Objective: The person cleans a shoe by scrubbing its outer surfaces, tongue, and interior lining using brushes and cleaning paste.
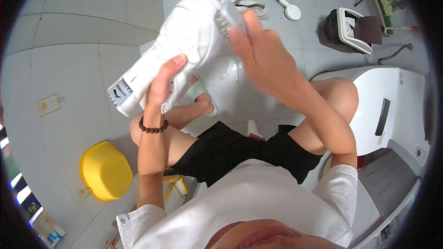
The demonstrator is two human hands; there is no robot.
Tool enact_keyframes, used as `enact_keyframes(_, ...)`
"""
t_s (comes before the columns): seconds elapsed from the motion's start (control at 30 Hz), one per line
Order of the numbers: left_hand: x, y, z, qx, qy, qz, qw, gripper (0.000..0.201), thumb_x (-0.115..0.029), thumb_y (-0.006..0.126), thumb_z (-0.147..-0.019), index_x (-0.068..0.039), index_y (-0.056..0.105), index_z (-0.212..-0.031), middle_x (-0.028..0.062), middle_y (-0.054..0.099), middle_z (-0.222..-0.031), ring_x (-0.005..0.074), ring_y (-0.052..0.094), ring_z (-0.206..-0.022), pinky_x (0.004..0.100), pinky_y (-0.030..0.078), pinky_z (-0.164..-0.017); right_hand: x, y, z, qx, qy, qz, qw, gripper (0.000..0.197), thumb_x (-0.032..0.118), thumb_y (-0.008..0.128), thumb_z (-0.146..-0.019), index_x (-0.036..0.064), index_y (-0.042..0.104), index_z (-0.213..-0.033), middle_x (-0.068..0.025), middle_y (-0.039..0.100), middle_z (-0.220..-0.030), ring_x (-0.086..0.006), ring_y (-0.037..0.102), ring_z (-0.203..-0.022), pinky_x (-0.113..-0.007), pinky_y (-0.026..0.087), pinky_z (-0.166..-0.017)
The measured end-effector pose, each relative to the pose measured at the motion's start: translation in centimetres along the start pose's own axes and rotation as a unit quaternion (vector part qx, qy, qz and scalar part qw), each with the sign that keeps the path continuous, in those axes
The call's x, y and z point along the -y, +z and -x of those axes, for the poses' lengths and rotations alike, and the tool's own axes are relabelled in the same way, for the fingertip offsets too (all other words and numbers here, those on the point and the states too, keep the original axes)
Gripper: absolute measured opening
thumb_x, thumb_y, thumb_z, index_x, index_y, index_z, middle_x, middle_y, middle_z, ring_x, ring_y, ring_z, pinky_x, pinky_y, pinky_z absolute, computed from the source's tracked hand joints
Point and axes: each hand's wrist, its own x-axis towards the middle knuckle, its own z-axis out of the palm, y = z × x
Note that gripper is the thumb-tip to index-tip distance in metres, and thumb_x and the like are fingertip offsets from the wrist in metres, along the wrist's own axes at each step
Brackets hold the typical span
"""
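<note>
My left hand [164, 80], with a dark beaded bracelet on its wrist, is closed around a white sneaker [187, 25], its thumb pressing on the upper. The shoe is held up and tilted, toe toward the far side, a grey patch at its heel end. My right hand [267, 60] grips a small pale grey scrubbing brush [233, 16] between thumb and fingers. Its bristles touch the sole edge near the sneaker's toe. My right hand looks slightly smeared by motion.
Beyond the brush a white strappy item [256, 8] lies on wet grey tiles, near a shower head [292, 12] with its hose. At the right stand a lidded bin [342, 25] and a white appliance [369, 110]. A yellow basin [110, 170] is at the left.
</note>
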Motion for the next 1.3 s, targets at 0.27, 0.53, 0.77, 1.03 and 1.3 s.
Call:
enact_keyframes(0.27,-1.3,2.8,2.3,0.142,0.105,-0.441,0.880,0.061,-0.037,0.079,-0.082,-0.004,0.065,-0.131,0.0135,0.072,-0.118,0.0261,0.067,-0.107,0.0380,0.052,-0.092,-2.3,-2.9,-2.2,-0.041,-0.110,0.112,0.987,0.029,0.022,0.057,-0.104,0.0023,0.057,-0.124,-0.0186,0.064,-0.074,-0.0374,0.066,-0.065,-0.045,0.051,-0.054)
enact_keyframes(0.53,2.3,-1.9,0.8,0.111,0.027,-0.053,0.992,0.078,-0.031,0.083,-0.076,0.001,0.055,-0.142,0.0144,0.064,-0.128,0.0270,0.060,-0.118,0.0373,0.045,-0.104,-2.0,-3.9,-3.9,-0.011,0.132,-0.203,0.970,0.050,0.039,0.032,-0.114,-0.0026,0.060,-0.113,-0.0025,0.058,-0.094,-0.0108,0.052,-0.089,-0.027,0.043,-0.079)
enact_keyframes(0.77,2.6,-2.6,-0.9,0.151,0.064,-0.001,0.986,0.078,-0.023,0.079,-0.078,0.007,0.050,-0.144,0.0158,0.060,-0.135,0.0263,0.056,-0.124,0.0371,0.043,-0.107,-0.8,-4.5,-3.5,0.007,0.166,-0.193,0.967,0.048,0.039,0.038,-0.113,-0.0031,0.058,-0.124,-0.0033,0.057,-0.092,-0.0124,0.050,-0.082,-0.027,0.043,-0.078)
enact_keyframes(1.03,2.0,-1.6,-1.1,0.128,0.043,0.045,0.990,0.077,-0.022,0.076,-0.081,0.007,0.046,-0.146,0.0173,0.061,-0.137,0.0269,0.057,-0.126,0.0379,0.043,-0.110,-2.3,-1.9,-4.0,-0.141,-0.308,-0.080,0.937,0.044,0.015,0.063,-0.099,0.0145,0.058,-0.143,-0.0128,0.063,-0.077,-0.0291,0.062,-0.064,-0.038,0.052,-0.058)
enact_keyframes(1.3,1.5,-2.5,0.6,0.171,0.101,-0.168,0.965,0.093,-0.030,0.084,-0.074,0.001,0.042,-0.151,0.0137,0.054,-0.144,0.0279,0.050,-0.133,0.0405,0.039,-0.114,-2.2,-3.4,-3.1,-0.057,-0.278,-0.017,0.959,0.043,0.010,0.066,-0.096,0.0075,0.063,-0.139,-0.0106,0.071,-0.107,-0.0209,0.060,-0.069,-0.031,0.051,-0.065)
